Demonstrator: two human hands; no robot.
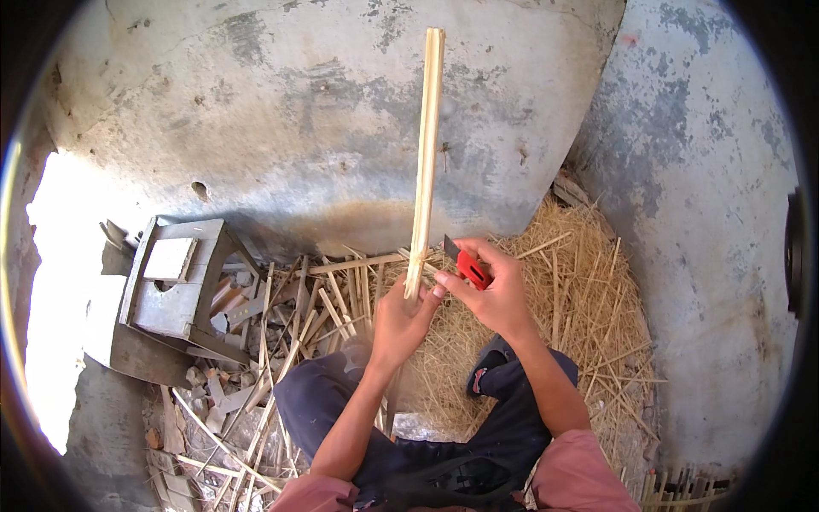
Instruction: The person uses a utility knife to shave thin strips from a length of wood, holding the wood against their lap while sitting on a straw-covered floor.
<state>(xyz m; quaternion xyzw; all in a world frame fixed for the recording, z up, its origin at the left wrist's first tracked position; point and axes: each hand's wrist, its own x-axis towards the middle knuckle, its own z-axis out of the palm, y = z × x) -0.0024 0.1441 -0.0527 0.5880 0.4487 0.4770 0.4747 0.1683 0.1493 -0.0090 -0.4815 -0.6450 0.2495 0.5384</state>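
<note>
Left hand (401, 317), frame centre: fingers closed around the lower part of a pale split bamboo strip (424, 162). The strip stands nearly upright, running from the grip to the upper centre of the frame; it is long, narrow, straight and straw-coloured. Right hand (490, 288), just right of centre: fingers closed on a red-handled knife (467, 264), its dark blade touching the strip just above the left grip. Cut strips (281, 341) and straw (580, 299) cover the ground; a grey wooden stool (175, 282) lies at left.
</note>
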